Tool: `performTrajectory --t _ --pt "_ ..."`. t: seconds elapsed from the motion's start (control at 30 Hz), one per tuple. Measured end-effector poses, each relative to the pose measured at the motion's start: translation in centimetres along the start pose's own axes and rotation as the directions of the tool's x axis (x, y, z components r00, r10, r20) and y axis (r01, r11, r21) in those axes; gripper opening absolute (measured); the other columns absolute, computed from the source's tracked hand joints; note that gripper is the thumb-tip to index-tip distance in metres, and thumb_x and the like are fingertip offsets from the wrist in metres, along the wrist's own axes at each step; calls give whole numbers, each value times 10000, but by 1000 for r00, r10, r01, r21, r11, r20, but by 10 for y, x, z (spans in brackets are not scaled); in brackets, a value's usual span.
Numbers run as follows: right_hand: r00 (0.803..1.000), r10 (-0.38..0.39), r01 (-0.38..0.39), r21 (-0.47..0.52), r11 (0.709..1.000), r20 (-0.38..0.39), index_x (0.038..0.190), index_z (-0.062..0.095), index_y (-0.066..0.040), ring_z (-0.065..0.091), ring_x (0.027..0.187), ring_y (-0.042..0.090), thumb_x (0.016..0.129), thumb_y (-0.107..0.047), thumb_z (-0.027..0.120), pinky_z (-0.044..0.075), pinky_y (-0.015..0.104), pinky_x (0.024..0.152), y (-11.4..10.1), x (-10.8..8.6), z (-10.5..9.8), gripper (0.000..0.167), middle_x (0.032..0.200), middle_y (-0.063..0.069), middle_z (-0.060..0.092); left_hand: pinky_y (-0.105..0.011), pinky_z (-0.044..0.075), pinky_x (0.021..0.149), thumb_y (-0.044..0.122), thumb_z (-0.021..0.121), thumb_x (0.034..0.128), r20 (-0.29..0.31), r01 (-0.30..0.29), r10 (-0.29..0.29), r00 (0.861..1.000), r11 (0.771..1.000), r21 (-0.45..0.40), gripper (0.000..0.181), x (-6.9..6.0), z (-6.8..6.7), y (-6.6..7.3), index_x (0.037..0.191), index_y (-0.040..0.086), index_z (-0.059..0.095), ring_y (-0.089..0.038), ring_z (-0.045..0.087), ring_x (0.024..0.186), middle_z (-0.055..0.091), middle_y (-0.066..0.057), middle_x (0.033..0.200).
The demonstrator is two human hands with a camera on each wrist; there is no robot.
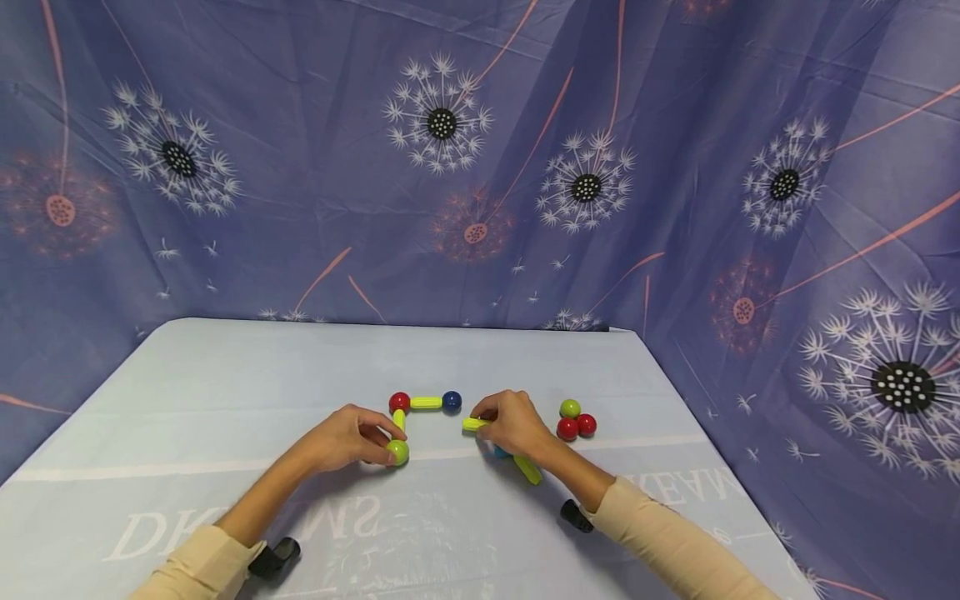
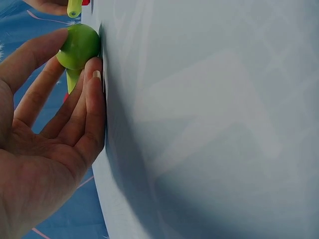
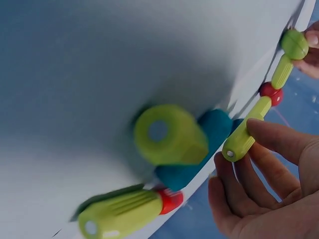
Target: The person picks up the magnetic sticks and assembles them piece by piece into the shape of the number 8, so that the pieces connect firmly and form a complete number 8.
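Observation:
My left hand (image 1: 348,442) pinches a green ball (image 1: 397,452) resting at table level, with the thumb and fingertips around it in the left wrist view. From that ball a yellow-green rod (image 1: 399,423) runs back to a red ball (image 1: 400,402). Another yellow-green rod (image 1: 426,402) joins the red ball to a dark blue ball (image 1: 452,402). My right hand (image 1: 513,423) holds a loose yellow-green rod (image 1: 472,424) between thumb and fingers, pointing left, apart from the blue ball. In the right wrist view its free end (image 3: 232,152) shows a small metal disc.
Under my right hand lie a blue piece (image 1: 501,451) and a yellow-green rod (image 1: 527,469). Right of that hand sit a green ball (image 1: 570,408) and two red balls (image 1: 567,429). The white-patterned table (image 1: 247,358) meets a purple dandelion-print curtain (image 1: 315,167) behind.

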State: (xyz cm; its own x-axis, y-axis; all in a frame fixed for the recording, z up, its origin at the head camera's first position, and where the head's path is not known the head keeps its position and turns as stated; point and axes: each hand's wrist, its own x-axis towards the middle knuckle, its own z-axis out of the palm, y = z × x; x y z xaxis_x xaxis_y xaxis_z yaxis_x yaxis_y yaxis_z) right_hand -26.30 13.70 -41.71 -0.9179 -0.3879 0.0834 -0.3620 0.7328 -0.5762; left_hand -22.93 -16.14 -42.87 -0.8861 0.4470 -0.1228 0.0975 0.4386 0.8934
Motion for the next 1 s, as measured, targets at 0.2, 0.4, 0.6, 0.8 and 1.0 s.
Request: performTrajectory --t 0.2,0.4,0.6,0.8,1.0 --pt "999 -42 42 3 999 26 974 807 -102 652 792 85 794 -34 804 544 277 742 -10 -1 5 193 855 -10 761 -327 550 748 155 850 811 3 0 0 1000 1000 3 299 1 0 0 1093 87 779 -193 677 950 749 -74 1037" --pt "996 -72 72 -12 997 45 968 809 -129 643 765 58 785 -56 813 520 236 700 -17 -2 12 197 828 -41 749 -322 552 749 149 853 807 3 1 -1 1000 1000 -1 290 2 -1 0 1080 86 782 -195 684 951 752 -73 1040" --pt "994 -70 70 5 998 86 949 811 -131 649 761 66 787 -48 802 525 231 691 -24 -2 19 182 828 -35 743 -322 552 744 145 850 809 5 3 -3 1000 1000 -11 289 2 0 0 1082 80 780 -196 690 950 756 -80 1038" --pt "991 -73 70 31 997 114 948 813 -131 645 765 55 805 -51 797 527 220 708 -29 -3 27 165 837 -44 742 -325 552 738 144 849 808 3 -9 9 1000 1000 -16 288 2 0 -1 1080 77 780 -195 693 948 760 -93 1035" --pt "989 -94 90 42 995 118 958 814 -128 636 754 42 820 -61 795 527 210 715 -35 -5 31 155 842 -41 748 -326 556 737 149 848 811 2 -14 14 1000 1000 -20 294 2 0 -2 1087 74 777 -198 695 951 760 -100 1040"
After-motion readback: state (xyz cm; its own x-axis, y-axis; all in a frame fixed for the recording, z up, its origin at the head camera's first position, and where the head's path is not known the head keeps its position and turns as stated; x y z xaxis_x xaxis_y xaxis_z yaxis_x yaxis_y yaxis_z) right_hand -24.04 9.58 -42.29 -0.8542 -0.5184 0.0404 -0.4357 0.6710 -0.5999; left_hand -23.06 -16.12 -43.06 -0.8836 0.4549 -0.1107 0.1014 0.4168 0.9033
